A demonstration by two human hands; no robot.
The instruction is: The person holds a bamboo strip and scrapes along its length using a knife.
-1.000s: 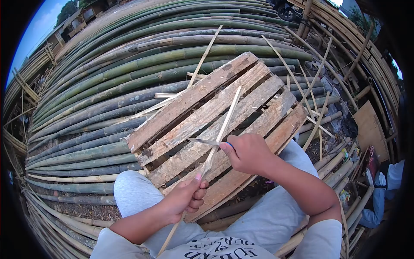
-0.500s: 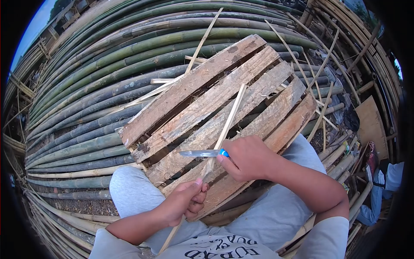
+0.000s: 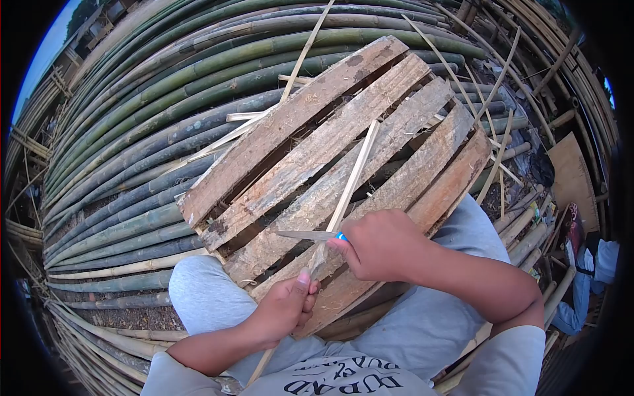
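Note:
A knife (image 3: 307, 235) with a blue handle is gripped in my right hand (image 3: 385, 244), its blade pointing left across a pale bamboo strip (image 3: 354, 177). Nearer my body, my left hand (image 3: 285, 310) is closed around the strip's lower part. The strip slants up and away over a slatted wooden pallet (image 3: 323, 146), and its lower end passes under my left hand toward my shirt. Where the blade crosses, it appears to rest on the strip. Most of the knife handle is hidden by my right fingers.
Long green and grey bamboo poles (image 3: 165, 135) lie side by side beyond and left of the pallet. Thin split strips (image 3: 500, 79) lean at the right. A flat brown board (image 3: 573, 177) and blue cloth (image 3: 576, 300) are at far right. My knees flank the pallet's near side.
The view has shifted slightly. The knife blade has turned, now showing a thinner, darker face. Both hands keep nearly the same places on the knife and strip.

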